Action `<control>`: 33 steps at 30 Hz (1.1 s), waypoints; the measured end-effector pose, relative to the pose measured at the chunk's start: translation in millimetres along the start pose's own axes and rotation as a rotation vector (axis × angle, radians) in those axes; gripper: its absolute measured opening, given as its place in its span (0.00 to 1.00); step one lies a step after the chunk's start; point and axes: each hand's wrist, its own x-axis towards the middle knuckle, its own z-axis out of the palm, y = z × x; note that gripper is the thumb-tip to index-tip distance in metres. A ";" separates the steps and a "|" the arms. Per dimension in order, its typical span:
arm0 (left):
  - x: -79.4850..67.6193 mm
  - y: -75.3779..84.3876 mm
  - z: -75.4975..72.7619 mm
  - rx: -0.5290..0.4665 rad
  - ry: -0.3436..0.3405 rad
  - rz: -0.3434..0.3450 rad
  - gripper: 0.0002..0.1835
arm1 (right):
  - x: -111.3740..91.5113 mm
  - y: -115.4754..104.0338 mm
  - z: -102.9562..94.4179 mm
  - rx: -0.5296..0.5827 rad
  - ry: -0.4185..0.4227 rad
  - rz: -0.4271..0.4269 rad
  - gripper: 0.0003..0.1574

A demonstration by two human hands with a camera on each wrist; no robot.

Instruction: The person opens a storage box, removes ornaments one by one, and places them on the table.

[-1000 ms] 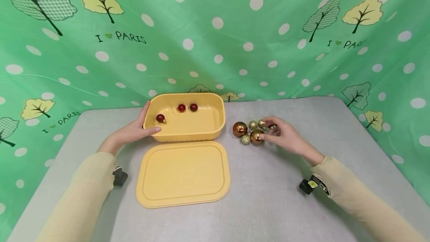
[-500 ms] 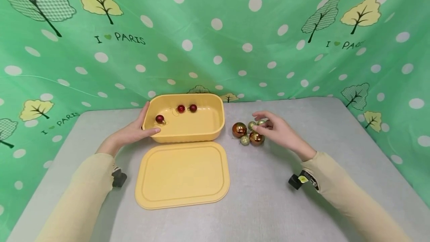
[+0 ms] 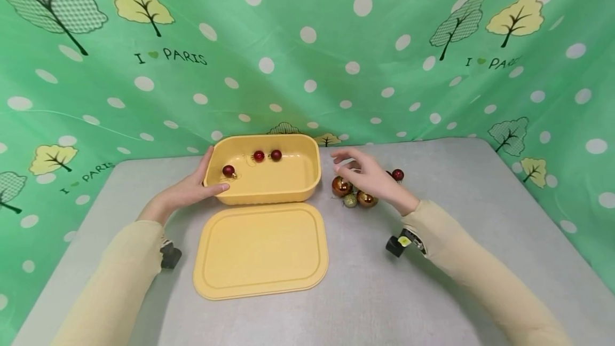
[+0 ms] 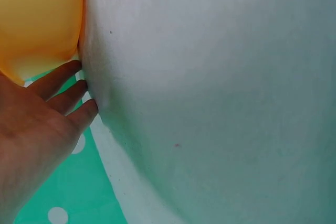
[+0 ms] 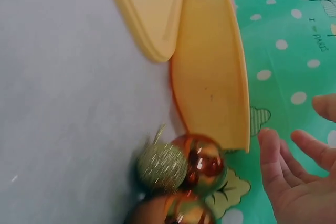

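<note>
My left hand (image 3: pixel 184 194) holds the left end of a yellow plastic box (image 3: pixel 266 195), thumb over the rim and fingers along the outside. Three small red Christmas baubles (image 3: pixel 259 156) lie inside it. My right hand (image 3: pixel 367 175) hovers over a cluster of baubles just right of the box, its fingers apart and reaching left. In the right wrist view nothing shows between those fingers. Beneath the hand are a shiny amber bauble (image 3: pixel 341 187), another amber bauble (image 3: pixel 367 199) and a glittery gold bauble (image 3: pixel 350 200); the hand hides part of the cluster.
A flat yellow lid (image 3: pixel 261 252) lies in front of the box on the grey table (image 3: pixel 365 292). To the right of the hand sits a dark red bauble (image 3: pixel 397 175). Behind the table hangs a green dotted curtain (image 3: pixel 307 57).
My right hand has moved left across the baubles toward the box, uncovering red baubles at the cluster's right side. The left hand, box and lid have stayed put.
</note>
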 end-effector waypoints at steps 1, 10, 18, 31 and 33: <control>-0.1 0.2 0.1 -0.001 0.000 0.001 0.60 | 3.3 -1.9 1.8 0.016 -0.005 0.000 0.23; -0.2 0.4 -0.2 0.005 -0.001 0.005 0.60 | 31.9 -13.5 18.5 0.095 -0.047 -0.055 0.23; -0.2 0.3 0.1 0.009 0.000 -0.005 0.60 | 60.5 -20.3 32.4 0.044 -0.082 -0.121 0.22; -0.8 -0.3 0.0 0.022 0.016 0.012 0.58 | 96.0 -25.8 59.8 0.000 -0.136 -0.151 0.22; -1.1 0.4 0.3 0.019 0.022 0.020 0.58 | 100.5 -25.4 64.3 0.002 -0.130 -0.147 0.21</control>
